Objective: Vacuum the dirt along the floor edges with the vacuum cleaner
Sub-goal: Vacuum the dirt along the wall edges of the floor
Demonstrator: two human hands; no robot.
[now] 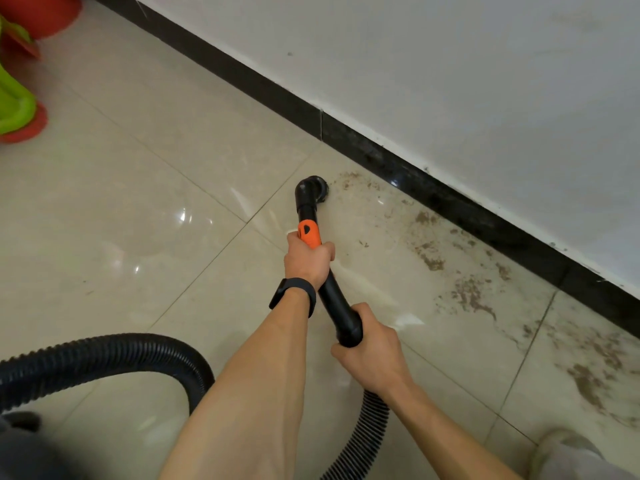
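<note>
A black vacuum wand (333, 296) with an orange collar (309, 233) runs away from me to an angled nozzle (311, 190) that touches the tiled floor. My left hand (308, 259), with a black band on its wrist, grips the wand just below the orange collar. My right hand (369, 351) grips the wand's lower end where the ribbed hose (367, 431) joins. Brown dirt (467, 296) lies scattered on the tiles along the black skirting (450, 199), to the right of the nozzle.
The hose (104, 355) loops across the floor at lower left, by a dark blurred shape (20, 445) in the corner. Red and green plastic items (17, 98) stand at upper left. A white wall (450, 81) rises above the skirting. A shoe (564, 452) shows at bottom right.
</note>
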